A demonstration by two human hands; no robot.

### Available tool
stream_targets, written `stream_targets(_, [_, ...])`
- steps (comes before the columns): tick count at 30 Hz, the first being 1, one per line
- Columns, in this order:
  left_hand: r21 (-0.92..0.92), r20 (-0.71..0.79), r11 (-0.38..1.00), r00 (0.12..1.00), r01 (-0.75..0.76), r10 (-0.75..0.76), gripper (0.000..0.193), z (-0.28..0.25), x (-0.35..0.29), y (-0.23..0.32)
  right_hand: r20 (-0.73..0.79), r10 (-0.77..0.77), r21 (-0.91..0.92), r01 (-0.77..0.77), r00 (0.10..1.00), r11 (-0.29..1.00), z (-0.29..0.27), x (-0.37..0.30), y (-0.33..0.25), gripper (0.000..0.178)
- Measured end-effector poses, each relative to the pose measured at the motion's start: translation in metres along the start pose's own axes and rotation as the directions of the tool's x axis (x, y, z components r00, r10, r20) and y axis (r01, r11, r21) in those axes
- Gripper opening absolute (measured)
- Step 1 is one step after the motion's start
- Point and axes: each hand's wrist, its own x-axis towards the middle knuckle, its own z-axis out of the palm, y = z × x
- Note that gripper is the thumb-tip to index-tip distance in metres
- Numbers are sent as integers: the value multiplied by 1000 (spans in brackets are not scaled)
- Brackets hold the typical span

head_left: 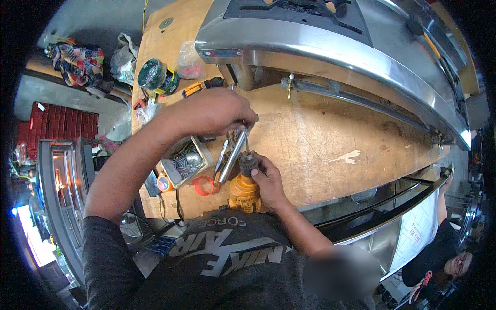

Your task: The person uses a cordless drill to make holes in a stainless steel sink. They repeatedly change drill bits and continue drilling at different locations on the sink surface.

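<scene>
My right hand (269, 182) grips an orange power drill (244, 195) that points upward over the wooden workbench (330, 139), with the fingers wrapped round its dark chuck (248, 162). Above it, my left hand (214, 111) pinches a thin metal bit (246, 140) that stands in the chuck. A shiny metal tube (231, 156) slants down from under the left hand, just left of the drill; whether the hand holds it I cannot tell.
Left of the drill are an open box of screws (184, 161), a red ring (204, 186) and an orange tape measure (165, 182). Further back lie a green tape roll (152, 74) and a yellow-black screwdriver (199, 87). A stainless steel cooker (330, 49) spans the bench. Another person (447, 258) stands at the lower right.
</scene>
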Motion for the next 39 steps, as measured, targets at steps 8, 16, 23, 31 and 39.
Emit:
stream_targets(8, [-570, 117, 810, 989, 138, -87, 18, 40, 5, -12, 6, -54, -147, 54, 999, 988, -3, 4, 11, 46])
stream_targets(16, [-986, 26, 131, 870, 104, -492, 30, 127, -10, 14, 91, 143, -185, -124, 986, 975, -17, 14, -7, 53])
stream_targets(23, [-971, -113, 237, 790, 42, -602, 20, 160, 6, 36, -63, 37, 52, -34, 997, 998, -9, 9, 9, 43])
stream_targets(31, [-954, -193, -9, 635, -301, -748, 26, 199, 29, 44, -61, -367, -940, 71, 928, 335, -78, -8, 26, 33])
stream_targets(39, [-872, -240, -27, 474, -488, -847, 19, 120, -41, 68, 135, -23, -695, 111, 991, 710, -43, -55, 9, 73])
